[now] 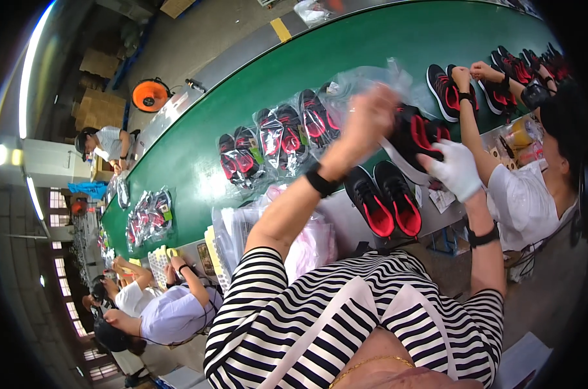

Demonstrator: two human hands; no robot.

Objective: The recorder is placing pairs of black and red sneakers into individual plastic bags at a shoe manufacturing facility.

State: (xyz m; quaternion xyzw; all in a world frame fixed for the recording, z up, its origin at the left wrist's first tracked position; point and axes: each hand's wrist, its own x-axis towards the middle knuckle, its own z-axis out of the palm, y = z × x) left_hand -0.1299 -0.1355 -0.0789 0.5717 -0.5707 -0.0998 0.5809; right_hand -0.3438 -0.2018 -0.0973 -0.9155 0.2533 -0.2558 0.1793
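My right hand [457,171], in a white glove with bare fingertips, grips black sneakers [410,136] with red lining and a white sole, held tilted over the table's near edge. My left hand [373,111] is bare and smeared by motion at the toe side of these shoes; its fingers cannot be made out. A clear plastic bag [352,83] spreads out behind and beside it. Just below the held shoes, another pair of black sneakers [376,198] with red insides stands close to my body, toes pointing away.
Several bagged pairs of sneakers [282,137] lie on the green table [200,146] to the left. A stack of clear bags [237,233] sits at the near edge. Co-workers sit on both sides; the right one's hand [461,78] touches unbagged sneakers [438,94]. An orange fan [151,94] stands beyond.
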